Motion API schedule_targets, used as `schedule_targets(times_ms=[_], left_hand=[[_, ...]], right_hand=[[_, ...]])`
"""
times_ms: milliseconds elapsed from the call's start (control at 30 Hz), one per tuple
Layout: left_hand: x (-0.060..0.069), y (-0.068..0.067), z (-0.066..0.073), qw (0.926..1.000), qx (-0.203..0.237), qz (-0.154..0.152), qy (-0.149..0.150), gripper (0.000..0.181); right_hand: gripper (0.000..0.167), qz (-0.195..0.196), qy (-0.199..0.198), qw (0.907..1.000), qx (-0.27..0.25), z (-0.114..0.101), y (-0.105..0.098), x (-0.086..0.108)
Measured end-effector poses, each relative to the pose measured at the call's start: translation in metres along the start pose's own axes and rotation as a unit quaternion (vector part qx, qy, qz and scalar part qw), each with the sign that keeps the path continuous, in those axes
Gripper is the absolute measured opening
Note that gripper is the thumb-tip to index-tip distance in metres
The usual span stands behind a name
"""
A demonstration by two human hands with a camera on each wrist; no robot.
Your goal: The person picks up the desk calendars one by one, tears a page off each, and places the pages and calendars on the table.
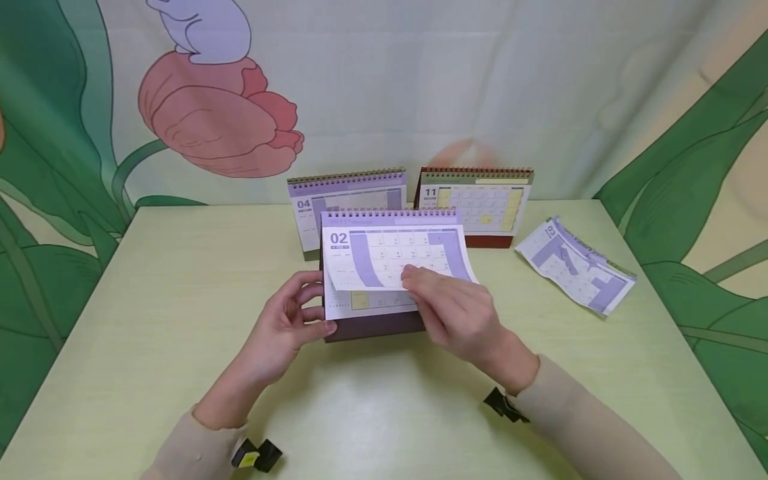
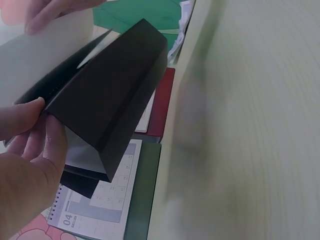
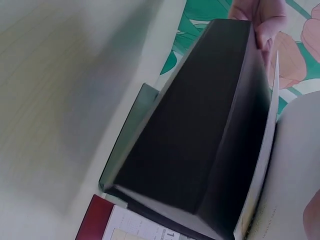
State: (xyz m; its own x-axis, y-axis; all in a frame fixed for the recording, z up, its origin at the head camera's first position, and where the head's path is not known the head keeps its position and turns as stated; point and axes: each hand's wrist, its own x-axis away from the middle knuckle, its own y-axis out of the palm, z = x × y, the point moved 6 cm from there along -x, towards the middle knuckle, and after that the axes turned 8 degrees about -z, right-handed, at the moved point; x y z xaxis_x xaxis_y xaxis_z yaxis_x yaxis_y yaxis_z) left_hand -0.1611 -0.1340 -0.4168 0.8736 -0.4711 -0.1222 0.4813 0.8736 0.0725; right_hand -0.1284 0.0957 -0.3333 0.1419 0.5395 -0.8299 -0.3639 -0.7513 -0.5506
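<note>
In the head view, a desk calendar with a purple header and a dark stand (image 1: 375,328) is held up above the table. My left hand (image 1: 285,327) grips its left side, thumb in front and fingers behind. My right hand (image 1: 465,313) pinches the lower edge of the 02 page (image 1: 366,257), which curves away from the sheet beneath. That lower sheet (image 1: 342,307) shows a yellow block. The left wrist view has the stand's black underside (image 2: 110,95) beside my left hand (image 2: 37,155). The black base (image 3: 185,115) also fills the middle of the right wrist view.
Behind stand a purple calendar (image 1: 306,227) showing 04 and a red-based calendar (image 1: 492,241) showing 11. A loose, creased 03 page (image 1: 576,273) lies at the table's right. A patterned curtain (image 1: 384,100) hangs along the table's (image 1: 180,280) back edge.
</note>
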Motion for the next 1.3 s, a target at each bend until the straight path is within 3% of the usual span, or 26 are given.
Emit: schedule_targets(times_ms=[133, 267, 500, 633, 800, 933, 1067, 1200, 1300], left_hand=[[0.000, 0.000, 0.000, 1.0000, -0.002, -0.002, 0.004, 0.065], [0.001, -0.002, 0.002, 0.9999, -0.010, 0.003, 0.004, 0.066], [0.001, -0.005, 0.009, 0.9997, -0.006, -0.004, 0.023, 0.068], [0.002, -0.004, 0.013, 0.9991, -0.001, -0.016, 0.039, 0.068], [0.001, -0.002, 0.016, 0.9984, 0.009, -0.025, 0.050, 0.067], [0.001, -0.001, 0.015, 0.9979, 0.011, -0.030, 0.056, 0.066], [0.001, -0.001, 0.014, 0.9983, 0.011, -0.024, 0.052, 0.066], [0.001, -0.002, 0.013, 0.9987, 0.009, -0.016, 0.048, 0.065], [0.001, -0.001, 0.011, 0.9985, 0.012, -0.019, 0.050, 0.062]], right_hand=[[0.014, 0.001, 0.023, 0.9994, -0.027, 0.001, -0.003, -0.003], [0.016, -0.002, 0.057, 0.9944, -0.089, 0.005, -0.005, -0.007], [0.018, -0.023, 0.074, 0.9845, -0.158, 0.007, 0.000, -0.007], [0.017, -0.042, 0.114, 0.9751, -0.186, 0.013, 0.003, -0.002], [0.030, -0.055, 0.166, 0.9629, -0.205, 0.021, 0.009, 0.006], [0.030, -0.056, 0.163, 0.9639, -0.203, 0.022, 0.008, 0.008], [0.025, -0.065, 0.128, 0.9726, -0.183, 0.020, 0.007, 0.007], [0.025, -0.080, 0.090, 0.9848, -0.126, 0.015, 0.006, 0.006], [0.025, -0.086, 0.088, 0.9898, -0.072, 0.013, 0.005, 0.008]])
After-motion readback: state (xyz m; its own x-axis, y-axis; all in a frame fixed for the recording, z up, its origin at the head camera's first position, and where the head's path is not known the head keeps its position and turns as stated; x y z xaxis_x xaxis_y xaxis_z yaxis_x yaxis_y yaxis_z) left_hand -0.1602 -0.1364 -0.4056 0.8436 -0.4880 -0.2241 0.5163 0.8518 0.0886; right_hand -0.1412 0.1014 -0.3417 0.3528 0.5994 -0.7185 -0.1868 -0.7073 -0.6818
